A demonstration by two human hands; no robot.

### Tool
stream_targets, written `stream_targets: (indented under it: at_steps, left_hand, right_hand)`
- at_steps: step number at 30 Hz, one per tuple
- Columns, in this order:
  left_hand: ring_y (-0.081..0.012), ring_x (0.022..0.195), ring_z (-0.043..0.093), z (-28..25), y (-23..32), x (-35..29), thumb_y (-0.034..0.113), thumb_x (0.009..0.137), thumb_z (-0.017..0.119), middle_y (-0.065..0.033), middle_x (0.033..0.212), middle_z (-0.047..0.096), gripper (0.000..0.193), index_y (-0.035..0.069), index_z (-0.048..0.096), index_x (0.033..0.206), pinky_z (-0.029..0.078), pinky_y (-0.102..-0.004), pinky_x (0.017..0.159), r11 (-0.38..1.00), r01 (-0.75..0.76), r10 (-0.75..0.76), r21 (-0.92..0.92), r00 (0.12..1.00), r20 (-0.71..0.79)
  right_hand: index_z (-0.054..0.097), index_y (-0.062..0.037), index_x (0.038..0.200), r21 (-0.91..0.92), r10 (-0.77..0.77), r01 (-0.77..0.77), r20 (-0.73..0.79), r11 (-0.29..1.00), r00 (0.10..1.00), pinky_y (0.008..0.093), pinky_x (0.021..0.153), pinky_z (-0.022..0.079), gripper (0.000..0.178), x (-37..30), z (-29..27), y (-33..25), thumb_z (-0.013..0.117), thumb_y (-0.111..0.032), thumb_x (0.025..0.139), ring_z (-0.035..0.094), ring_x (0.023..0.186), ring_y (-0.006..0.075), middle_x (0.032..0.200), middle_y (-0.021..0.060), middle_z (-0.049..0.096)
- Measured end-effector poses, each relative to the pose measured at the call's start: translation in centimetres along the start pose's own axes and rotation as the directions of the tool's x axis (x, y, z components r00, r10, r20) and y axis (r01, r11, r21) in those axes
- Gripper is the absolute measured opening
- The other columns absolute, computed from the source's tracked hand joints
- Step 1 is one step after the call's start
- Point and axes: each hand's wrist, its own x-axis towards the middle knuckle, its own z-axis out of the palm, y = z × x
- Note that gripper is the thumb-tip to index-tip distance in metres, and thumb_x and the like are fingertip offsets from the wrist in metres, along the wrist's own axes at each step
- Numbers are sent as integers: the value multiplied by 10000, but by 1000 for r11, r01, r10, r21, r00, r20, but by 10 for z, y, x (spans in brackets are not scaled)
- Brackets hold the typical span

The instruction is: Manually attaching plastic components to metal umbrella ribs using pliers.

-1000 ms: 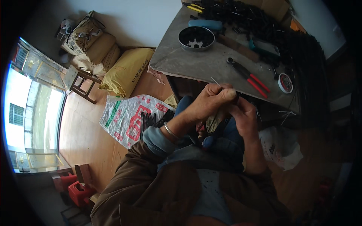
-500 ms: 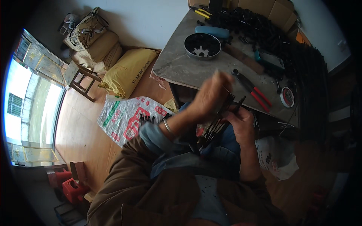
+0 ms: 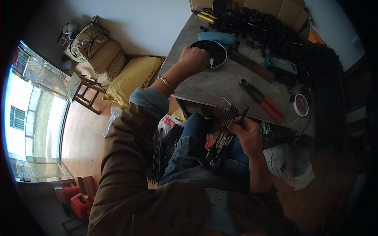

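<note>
My left hand (image 3: 193, 61) reaches over the metal-rimmed bowl (image 3: 226, 59) on the table. Its fingers are curled down among small black parts, and their tips are hidden. In front of my lap, my right hand (image 3: 247, 135) is closed around a fanned bunch of thin black rods (image 3: 223, 137). One rod ends in a bare, light-coloured tip, standing out above the bunch. The lower ends of the rods rest near my thighs. More black rods (image 3: 165, 151) lie on a white printed sack beside my left leg.
On the grey table (image 3: 189, 84) lie red-handled pliers (image 3: 262, 101), a blue case (image 3: 216, 38), a teal-edged box (image 3: 280, 65), a round tin (image 3: 301, 105) and yellow-handled pliers (image 3: 204, 15). Black parts (image 3: 264, 25) are heaped behind. Sacks (image 3: 134, 76) and a wooden stool (image 3: 84, 90) stand left.
My left hand has moved from beside the rods up and left into the bowl. My right hand keeps hold of the rods, nearly in place. The view has shifted slightly.
</note>
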Motion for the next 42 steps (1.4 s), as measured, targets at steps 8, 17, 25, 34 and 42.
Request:
stream_targets:
  at_steps: [8,17,25,34,42]
  left_hand:
    - [-289,811,664,-3,4,-4,257,799,581,-93,845,693,174,161,717,851,502,-407,735,993,-79,80,-90,997,10]
    - [-339,790,654,-3,29,-23,273,722,590,-151,802,676,211,104,688,800,509,-422,728,989,-55,57,-141,998,15]
    - [-344,797,646,8,29,-28,202,718,614,-165,800,660,170,72,631,825,508,-425,719,951,-83,23,-297,980,-199]
    - [-116,782,601,-8,82,-95,216,899,585,-39,848,600,216,25,598,999,493,-260,697,-220,98,113,-971,991,75]
    - [-186,899,596,4,102,-127,192,918,552,-31,936,601,176,63,569,1037,457,-355,861,-633,357,324,-687,928,183]
  right_hand:
    - [645,17,938,-26,3,-3,9,1000,1000,230,687,495,118,-5,4,4,675,-57,851,618,732,93,830,54,671]
    - [639,26,931,-26,-20,21,39,999,999,246,667,514,110,-13,9,1,660,-59,864,629,704,114,828,74,672]
    - [638,17,955,-17,-13,14,34,1000,999,262,659,531,133,-16,8,4,660,-84,870,632,705,125,825,74,667]
    - [637,-11,962,32,19,-20,25,999,1000,254,627,516,177,3,-3,6,667,-165,879,620,703,111,817,51,653]
    - [645,-17,1010,28,6,-9,88,1000,996,244,638,504,196,-5,0,5,641,-180,902,613,717,101,818,34,651]
